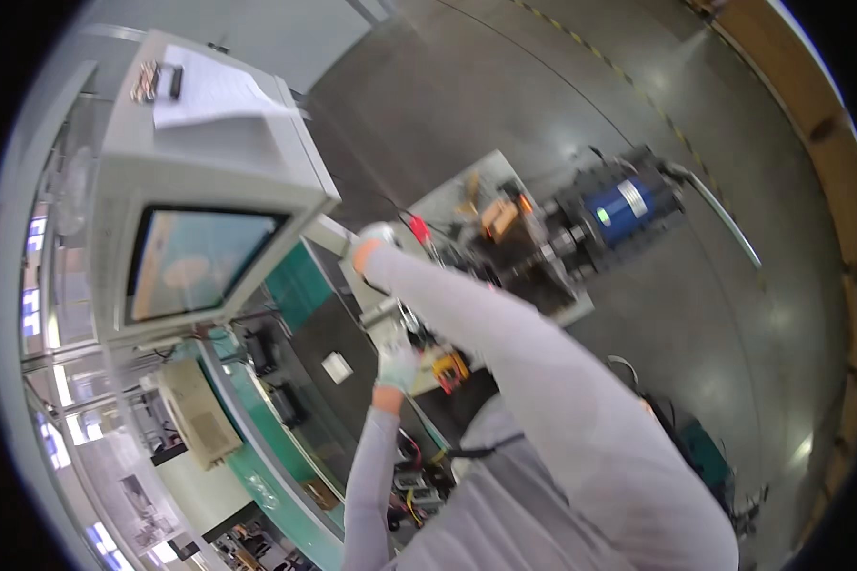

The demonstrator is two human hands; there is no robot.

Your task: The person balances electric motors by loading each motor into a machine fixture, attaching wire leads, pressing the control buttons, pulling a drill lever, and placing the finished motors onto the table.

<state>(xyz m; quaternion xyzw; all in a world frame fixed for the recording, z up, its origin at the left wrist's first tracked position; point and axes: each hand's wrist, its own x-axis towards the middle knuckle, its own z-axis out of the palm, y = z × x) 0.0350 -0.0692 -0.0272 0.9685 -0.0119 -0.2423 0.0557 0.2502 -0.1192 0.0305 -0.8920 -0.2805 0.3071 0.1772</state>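
1. While the head view is tilted hard, both hands, in pale gloves, show near the middle of the picture, at a grey bracket arm [352, 276] under a grey monitor box [200, 219].
2. Right hand [375, 238] reaches far out on a straight grey sleeve; it rests at the upper end of the arm, just beside a red clip [418, 226]. Its fingers curl over the metal, but whether the grip is clenched I cannot tell.
3. Left hand [397, 364] sits lower, at the arm's lower end, fingers bent upward against it; whether the grip is grasping it I cannot tell.
4. Yellow meter [450, 369] lies just beside the left hand, toward the near edge of the surface [448, 205].
5. Blue motor [627, 207] stands at the far edge of that surface, well apart from both hands.
6. Paper sheet [209, 90] lies on top of the box.
7. Green frame [286, 457] runs below the box.
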